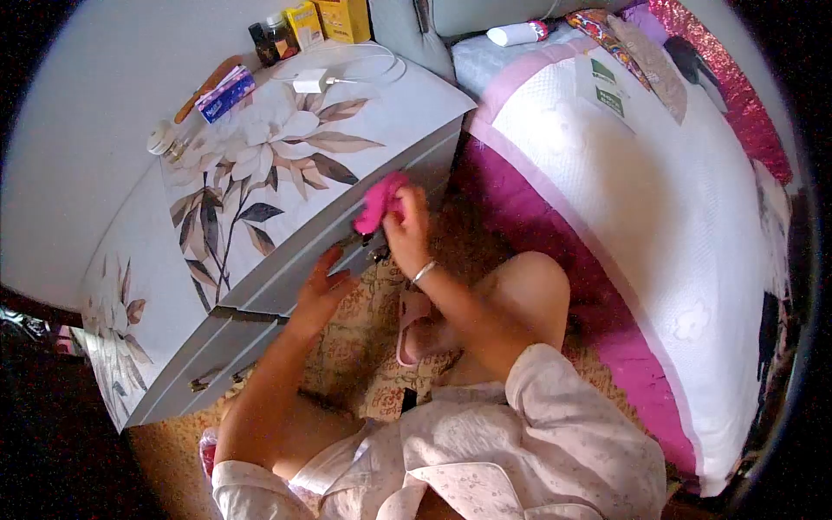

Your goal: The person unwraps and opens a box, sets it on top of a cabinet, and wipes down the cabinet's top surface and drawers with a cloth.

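A bright pink cloth (380,201) is bunched in my right hand (410,232), against the upper edge of the grey drawer front (316,247). The fingers of that hand are closed round it, and a silver bracelet circles the wrist. Lower and to the left, my left hand (322,288) is beside the drawer front with its fingers apart and nothing visible in it. Between the hands, dark metal handles (380,253) stick out from the drawers. I cannot make out whether the left fingertips touch the front.
On the flower-patterned dresser top (347,143) are a white charger (312,81), a tissue packet (225,94), yellow boxes (342,19), dark bottles (279,36) and a brown brush-like item (206,89). A bed with a white cover (607,191) stands at right. Patterned carpet (347,338) lies below.
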